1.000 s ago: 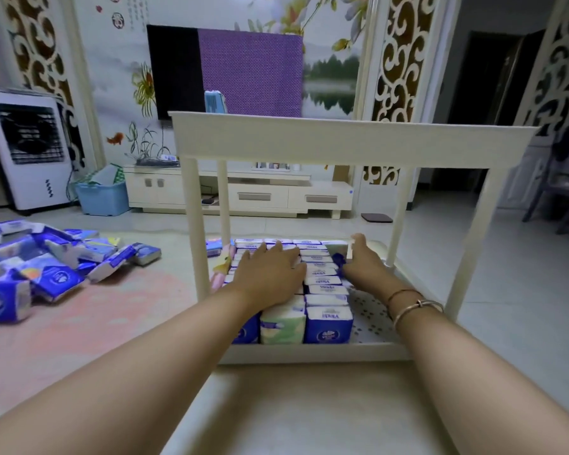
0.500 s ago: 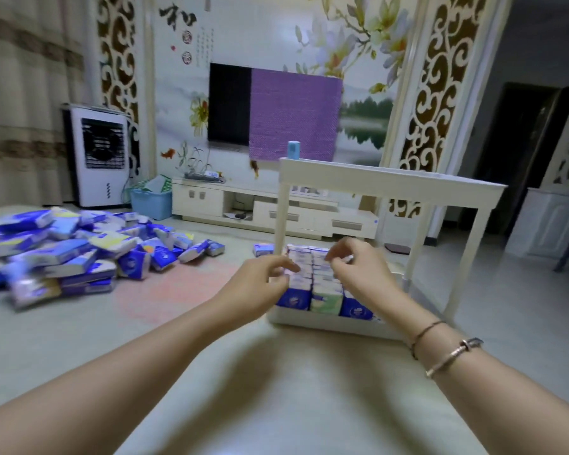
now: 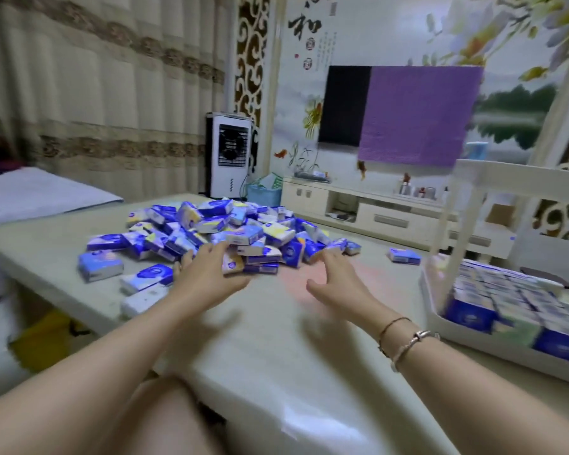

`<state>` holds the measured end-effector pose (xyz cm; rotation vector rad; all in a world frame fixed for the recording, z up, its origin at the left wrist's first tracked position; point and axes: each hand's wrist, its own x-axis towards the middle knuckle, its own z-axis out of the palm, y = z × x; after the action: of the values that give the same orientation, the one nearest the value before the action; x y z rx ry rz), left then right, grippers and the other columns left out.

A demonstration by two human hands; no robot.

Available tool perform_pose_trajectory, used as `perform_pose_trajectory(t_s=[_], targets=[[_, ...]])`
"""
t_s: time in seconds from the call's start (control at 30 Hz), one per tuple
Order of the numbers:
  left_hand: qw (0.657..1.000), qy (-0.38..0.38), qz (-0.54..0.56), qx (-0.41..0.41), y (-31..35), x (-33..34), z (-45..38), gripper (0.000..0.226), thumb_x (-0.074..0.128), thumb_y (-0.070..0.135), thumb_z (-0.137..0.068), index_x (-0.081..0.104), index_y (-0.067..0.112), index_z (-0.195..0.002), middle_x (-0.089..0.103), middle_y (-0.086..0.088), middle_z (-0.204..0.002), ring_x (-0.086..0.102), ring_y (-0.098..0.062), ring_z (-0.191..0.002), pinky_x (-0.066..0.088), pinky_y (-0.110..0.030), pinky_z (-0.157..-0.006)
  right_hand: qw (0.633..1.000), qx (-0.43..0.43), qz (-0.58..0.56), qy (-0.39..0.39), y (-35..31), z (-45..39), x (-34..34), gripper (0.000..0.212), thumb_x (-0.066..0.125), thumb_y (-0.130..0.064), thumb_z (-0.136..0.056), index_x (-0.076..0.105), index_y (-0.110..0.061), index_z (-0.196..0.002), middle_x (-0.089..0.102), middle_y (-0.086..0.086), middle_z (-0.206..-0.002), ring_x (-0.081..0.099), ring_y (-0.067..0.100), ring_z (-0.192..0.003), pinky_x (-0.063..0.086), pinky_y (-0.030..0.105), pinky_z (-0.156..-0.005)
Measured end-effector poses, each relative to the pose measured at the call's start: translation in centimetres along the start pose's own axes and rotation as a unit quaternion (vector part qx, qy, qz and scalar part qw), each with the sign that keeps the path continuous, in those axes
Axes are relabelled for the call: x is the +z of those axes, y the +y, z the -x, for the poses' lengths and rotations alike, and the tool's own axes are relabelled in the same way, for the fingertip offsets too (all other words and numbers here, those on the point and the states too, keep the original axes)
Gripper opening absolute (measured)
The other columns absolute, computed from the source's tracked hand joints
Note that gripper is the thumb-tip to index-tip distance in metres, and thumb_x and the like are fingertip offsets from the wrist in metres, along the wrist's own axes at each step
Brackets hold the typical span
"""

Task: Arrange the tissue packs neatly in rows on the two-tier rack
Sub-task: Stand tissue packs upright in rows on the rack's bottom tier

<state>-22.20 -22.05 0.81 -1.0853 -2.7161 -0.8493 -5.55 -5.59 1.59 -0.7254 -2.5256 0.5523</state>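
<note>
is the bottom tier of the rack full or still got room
Cannot tell fully: the lower tier holds tissue packs in tight rows, but its right side is cut off.

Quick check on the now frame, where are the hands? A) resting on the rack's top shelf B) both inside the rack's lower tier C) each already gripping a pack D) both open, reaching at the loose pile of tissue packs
D: the left hand and right hand are open with fingers spread at the near edge of the pile of tissue packs, holding nothing; the rack stands off to the right.

Beige patterned curtains (image 3: 96, 93) at 10 o'clock; white air cooler (image 3: 229, 156) at 11; floral mural wall (image 3: 391, 34), black TV (image 3: 345, 105), cream cabinet (image 3: 368, 208) toward 1.
</note>
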Motion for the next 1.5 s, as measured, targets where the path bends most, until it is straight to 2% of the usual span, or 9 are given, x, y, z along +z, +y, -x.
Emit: perform_pose_trajectory(t_s=[0.13,0.3,0.5,0.63,0.97,1.1,1.2,1.37,1.5], targets=[[0.999,-0.011,-0.036,0.038,-1.0,1.5,-3.8,0.094,0.068,0.06,-0.071,0.015,0.043,-0.147,0.009,0.001,-0.159,0.014,-0.034,-0.143,0.02,-0.051,-0.114,0.998,-0.035,0.06,0.013,-0.7,-4.9,2.8,0.064,0.062,-0.025,-0.081,0.036,-0.027,-0.14,0.033,0.007,-0.143,0.027,0.027,-0.136,0.031,0.041,-0.109],[0.994,-0.044,-0.066,0.073,0.8,3.8,-8.5,0.094,0.07,0.05,-0.076,0.01,0.044,-0.148,-0.003,0.002,-0.16,0.0,-0.033,-0.146,0.014,-0.055,-0.115,0.997,-0.033,0.063,0.013,0.1,-11.1,4.7,0.072,0.058,-0.024,-0.086,0.023,-0.036,-0.148,0.009,0.008,-0.159,0.003,0.028,-0.147,0.024,0.052,-0.113],[0.993,0.038,-0.039,0.107,0.9,6.9,-9.8,0.075,0.068,0.045,-0.079,0.027,0.041,-0.142,0.026,0.0,-0.147,0.043,-0.023,-0.129,0.03,-0.045,-0.107,1.0,-0.012,0.016,-0.022,1.1,-15.1,6.7,0.06,0.05,-0.024,-0.09,0.031,-0.037,-0.145,0.037,0.009,-0.141,0.034,0.03,-0.133,0.037,0.05,-0.104],[0.987,0.04,0.061,0.142,0.7,7.6,-8.7,0.071,0.069,0.042,-0.081,0.032,0.041,-0.142,0.028,0.004,-0.146,0.044,-0.018,-0.129,0.038,-0.04,-0.102,0.999,-0.017,-0.002,0.039,1.8,-13.6,6.7,0.048,0.048,-0.023,-0.093,0.04,-0.032,-0.139,0.047,0.008,-0.118,0.045,0.025,-0.116,0.042,0.041,-0.096],[0.945,-0.021,0.178,0.274,6.5,7.2,-2.4,0.067,0.072,0.048,-0.073,0.044,0.043,-0.134,0.046,0.013,-0.133,0.054,-0.011,-0.115,0.046,-0.039,-0.097,0.984,0.011,-0.171,0.049,5.1,-2.6,-1.3,0.027,0.054,-0.016,-0.094,0.058,-0.023,-0.119,0.064,-0.002,-0.117,0.06,0.014,-0.108,0.046,0.031,-0.094],[0.931,-0.057,0.197,0.301,10.4,6.2,0.0,0.064,0.065,0.039,-0.072,0.047,0.04,-0.134,0.048,0.013,-0.133,0.05,-0.007,-0.122,0.044,-0.035,-0.101,0.982,0.028,-0.177,0.061,6.1,0.9,-4.3,0.023,0.051,-0.015,-0.094,0.055,-0.034,-0.107,0.068,-0.001,-0.105,0.063,0.018,-0.094,0.047,0.022,-0.078],[0.924,-0.075,0.208,0.312,12.7,5.6,1.3,0.062,0.055,0.023,-0.069,0.051,0.033,-0.131,0.052,0.01,-0.133,0.046,-0.008,-0.125,0.042,-0.033,-0.103,0.98,0.035,-0.18,0.074,6.7,2.7,-6.4,0.025,0.05,-0.02,-0.095,0.052,-0.044,-0.097,0.064,-0.011,-0.102,0.06,0.014,-0.103,0.046,0.03,-0.089],[0.897,-0.105,0.263,0.341,16.5,4.9,4.2,0.038,0.072,0.016,-0.083,0.059,0.024,-0.118,0.064,0.012,-0.107,0.058,0.005,-0.096,0.043,-0.007,-0.075,0.978,0.063,-0.179,0.083,7.2,6.6,-9.9,0.029,0.047,-0.016,-0.093,0.047,-0.043,-0.102,0.061,-0.002,-0.09,0.062,0.03,-0.094,0.044,0.033,-0.069],[0.88,-0.127,0.311,0.336,19.8,4.7,6.6,0.038,0.072,0.022,-0.084,0.047,0.021,-0.113,0.059,0.013,-0.088,0.055,0.004,-0.073,0.044,-0.012,-0.063,0.975,0.082,-0.179,0.107,8.9,10.2,-13.0,0.029,0.051,-0.016,-0.09,0.046,-0.035,-0.111,0.064,0.003,-0.1,0.062,0.024,-0.092,0.05,0.038,-0.08]])
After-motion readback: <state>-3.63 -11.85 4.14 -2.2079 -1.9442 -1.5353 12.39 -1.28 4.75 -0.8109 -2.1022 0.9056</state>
